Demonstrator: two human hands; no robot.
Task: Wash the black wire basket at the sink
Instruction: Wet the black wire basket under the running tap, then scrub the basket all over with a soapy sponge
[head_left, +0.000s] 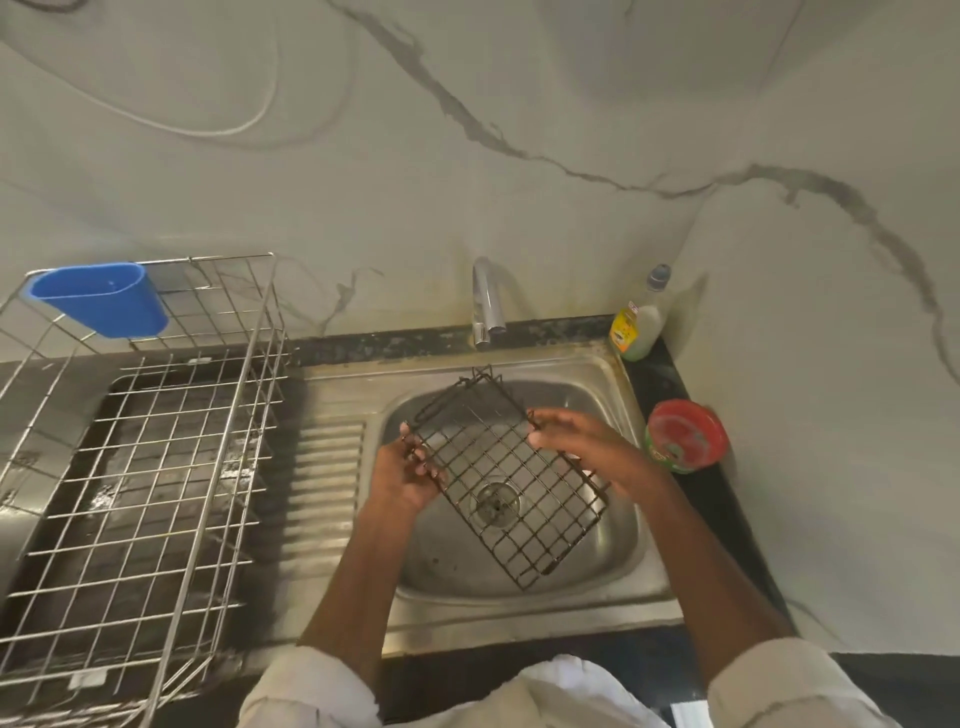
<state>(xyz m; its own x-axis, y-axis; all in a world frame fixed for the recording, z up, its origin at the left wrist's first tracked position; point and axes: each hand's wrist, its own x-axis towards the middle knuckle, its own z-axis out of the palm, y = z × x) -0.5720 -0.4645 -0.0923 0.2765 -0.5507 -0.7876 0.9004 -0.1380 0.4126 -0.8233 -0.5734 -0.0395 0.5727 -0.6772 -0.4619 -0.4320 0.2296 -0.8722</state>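
Sleeves (306, 691), pale, rolled at both forearms, nearest the viewer.
Left hand (408, 470): fingers curled round the left edge of the black wire basket (506, 480).
Right hand (587, 447): fingers pinching the basket's right edge.
Basket: held tilted above the sink (644, 577), over the drain (493, 503), apart from the basin walls (open room on every side), its far corner just below the tap (485, 301).
Dish rack (156, 467): steel wire, on the worktop (691, 395) left of the basin; blue cup (101, 305) hung on its far rim.
Red-lidded tub (685, 435): on the worktop right of the sink.
Soap bottle (641, 322): far right corner, against the wall.
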